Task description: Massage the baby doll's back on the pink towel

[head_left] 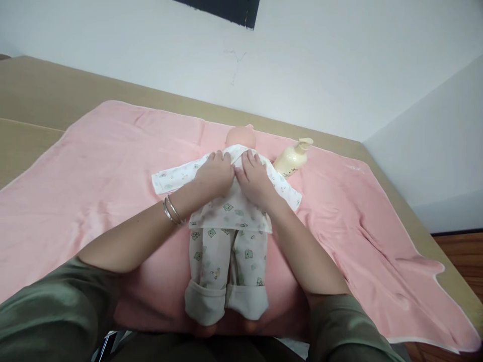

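A baby doll [240, 137] lies on its back, its head at the far end and its feet toward me. It wears a white printed shirt [228, 210] and matching trousers [216, 254] with turned-up cuffs. Both sleeves spread out sideways. At the shirt's neckline, my left hand [215, 175] is closed on the cloth with bent fingers. Close beside it, my right hand [255, 177] pinches the shirt front, thumb near the left hand. The exact fold between the fingertips is hidden. A cream pump bottle [293, 160] rests by the sleeve on the right.
A pink blanket [124, 166] lies under the doll, wrinkled on the right side, over a light wooden table [56, 83]. A white wall [309, 65] stands behind it, with a dark panel [234, 10] at the top. Brown wood shows at the lower right.
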Available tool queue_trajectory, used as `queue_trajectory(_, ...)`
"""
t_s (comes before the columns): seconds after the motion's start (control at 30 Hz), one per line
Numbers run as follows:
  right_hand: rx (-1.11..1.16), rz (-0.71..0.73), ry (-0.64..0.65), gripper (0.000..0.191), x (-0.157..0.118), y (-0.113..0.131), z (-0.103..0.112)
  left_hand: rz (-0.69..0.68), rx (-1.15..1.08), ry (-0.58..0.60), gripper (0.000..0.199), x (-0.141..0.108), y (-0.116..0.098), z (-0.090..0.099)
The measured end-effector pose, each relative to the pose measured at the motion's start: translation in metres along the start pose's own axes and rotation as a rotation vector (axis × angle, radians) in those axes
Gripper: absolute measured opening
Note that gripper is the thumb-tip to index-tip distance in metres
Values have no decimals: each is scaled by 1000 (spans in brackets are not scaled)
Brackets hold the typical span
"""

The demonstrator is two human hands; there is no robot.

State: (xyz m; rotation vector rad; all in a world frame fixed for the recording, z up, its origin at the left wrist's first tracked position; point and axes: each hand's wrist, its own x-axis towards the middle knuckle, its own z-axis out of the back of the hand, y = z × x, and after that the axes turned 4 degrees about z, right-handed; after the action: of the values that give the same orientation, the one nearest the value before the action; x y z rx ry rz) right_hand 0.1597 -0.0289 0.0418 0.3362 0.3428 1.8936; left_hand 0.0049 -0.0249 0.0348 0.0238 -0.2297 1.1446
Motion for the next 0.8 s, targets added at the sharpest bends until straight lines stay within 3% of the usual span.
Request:
queue_trajectory(0.07,36,-13,-13,72,12,-20,2,-70,64,7,46,-15,-14,2)
queue_trajectory(0.2,19,-51,-23,75,18,-35,4,-15,-27,-37,53,-22,-23,0)
queue_trajectory(0.3,-83,-105,8,71,7,-16,7,-48,-117,-72,49,-3,-8,-7)
queue_trajectory(0.37,-149,-113,84,71,-8,7,10,27,-207,-82,46,13,6,-12)
queue_trajectory(0.47,-238,-5,199,74,-33,38,13,187,-326,-64,46,30,22,-17)
queue_trajectory(0.57,-277,129,214,71,-45,51,14,238,-361,-31,46,34,27,-19)
queue_trajectory(0.7,-65,83,113,57,-27,36,15,193,-222,-77,47,22,18,-18)
queue_trajectory(0.8,57,26,40,54,-8,14,14,94,-121,-125,50,3,-1,-14)
